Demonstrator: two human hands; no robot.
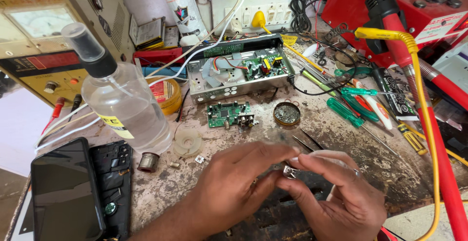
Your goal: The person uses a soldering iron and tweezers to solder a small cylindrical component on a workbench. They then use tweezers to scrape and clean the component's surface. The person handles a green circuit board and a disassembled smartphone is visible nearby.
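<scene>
Both hands meet low over the worn workbench (390, 172), pinching one small metal part (290, 172) between them. The left hand (234, 187) closes thumb and fingers on its near-left end; the right hand (341, 192) clenches the other end with its fingertips, so the part sits right at the meeting of the two grips — shiny, folded, too small to name more closely.

Just beyond the grip lie fine tweezers (308, 142), and a little farther out a round tin of brass wool (286, 113) and a small green circuit board (229, 114). Past that stands an opened metal chassis (239, 70) with its own board inside. To the left of the grip are a clear spray bottle (122, 99), a white plastic disc (187, 143) and a dismantled phone (73, 192); to the right, green-handled screwdrivers (346, 111).

Handling such a piece likely goes best with light, even pressure from both sides and the wrists braced on the bench — squeezing harder could bend the thin metal or flick it away among the clutter
</scene>
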